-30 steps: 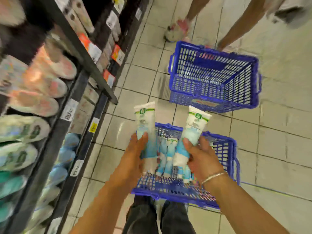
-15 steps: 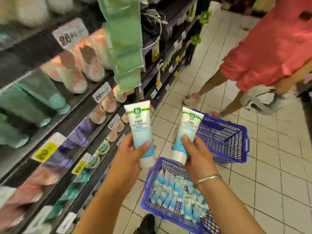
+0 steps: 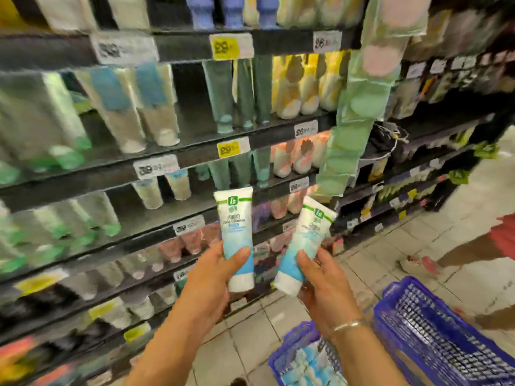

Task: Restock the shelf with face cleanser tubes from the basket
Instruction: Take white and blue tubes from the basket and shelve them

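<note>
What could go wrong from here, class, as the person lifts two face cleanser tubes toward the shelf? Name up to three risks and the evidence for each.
1. The right hand holds its tube tilted and low near the cap, so it may slip.
2. With the left hand also holding a tube, neither hand is free to clear a slot among the packed shelf rows; neighbours could topple.
3. Two baskets sit by the feet: a trip hazard.

You face the shelves (image 3: 195, 151), which fill the left and centre. Your left hand (image 3: 211, 277) holds one tube (image 3: 237, 235) upright before them; your right hand (image 3: 326, 282) holds another tube (image 3: 303, 246) beside it, tilted rightward. One basket (image 3: 295, 344) lies below your right wrist, another basket (image 3: 434, 338) just right of it.
</note>
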